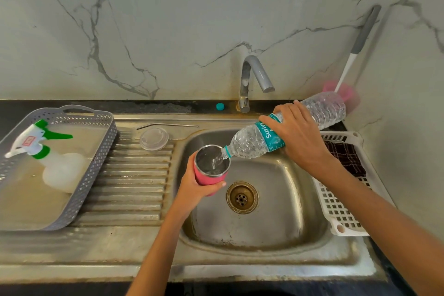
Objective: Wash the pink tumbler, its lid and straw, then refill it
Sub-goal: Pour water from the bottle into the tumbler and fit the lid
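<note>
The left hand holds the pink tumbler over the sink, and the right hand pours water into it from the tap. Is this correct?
Not quite. The head view shows the left hand holding the tumbler over the sink, but the right hand pours from a tilted bottle. No water runs from the tap.

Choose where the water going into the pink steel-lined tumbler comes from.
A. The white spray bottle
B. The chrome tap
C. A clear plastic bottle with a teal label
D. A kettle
C: the clear plastic bottle with a teal label is tilted mouth-down over the pink steel-lined tumbler, water streaming in.
</note>
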`<state>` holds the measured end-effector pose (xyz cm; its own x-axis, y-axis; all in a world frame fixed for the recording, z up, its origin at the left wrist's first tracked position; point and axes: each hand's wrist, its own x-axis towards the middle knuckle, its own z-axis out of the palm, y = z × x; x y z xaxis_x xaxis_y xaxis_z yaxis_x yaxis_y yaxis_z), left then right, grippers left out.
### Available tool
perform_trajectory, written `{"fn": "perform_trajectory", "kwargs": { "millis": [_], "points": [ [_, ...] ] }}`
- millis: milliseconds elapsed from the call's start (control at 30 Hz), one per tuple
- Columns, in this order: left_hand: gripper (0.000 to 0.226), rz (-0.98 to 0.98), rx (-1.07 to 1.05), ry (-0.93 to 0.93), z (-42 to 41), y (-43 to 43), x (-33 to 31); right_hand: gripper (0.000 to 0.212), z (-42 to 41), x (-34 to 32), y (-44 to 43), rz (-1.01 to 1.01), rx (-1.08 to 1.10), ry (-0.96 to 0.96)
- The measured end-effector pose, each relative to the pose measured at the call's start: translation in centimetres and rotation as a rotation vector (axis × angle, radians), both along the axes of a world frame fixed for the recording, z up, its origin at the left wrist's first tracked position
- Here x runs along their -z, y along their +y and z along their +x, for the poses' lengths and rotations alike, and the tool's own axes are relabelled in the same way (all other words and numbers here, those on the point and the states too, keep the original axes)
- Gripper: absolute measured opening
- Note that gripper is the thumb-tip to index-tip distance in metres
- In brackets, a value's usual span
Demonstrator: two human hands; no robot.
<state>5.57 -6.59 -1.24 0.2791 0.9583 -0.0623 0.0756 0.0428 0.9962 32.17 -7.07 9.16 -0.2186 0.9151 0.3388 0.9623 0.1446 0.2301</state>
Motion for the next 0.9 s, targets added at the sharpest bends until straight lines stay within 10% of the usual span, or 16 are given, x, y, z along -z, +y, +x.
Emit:
{"fn": "perform_trajectory", "kwargs": {
  "millis": [900],
  "points": [
    [0.088,-0.038,-0.005,-0.013,-0.03,-0.31,0.52,0.092,-0.23,0.34,0.1,0.015,0.017,-0.034]
  ]
}}
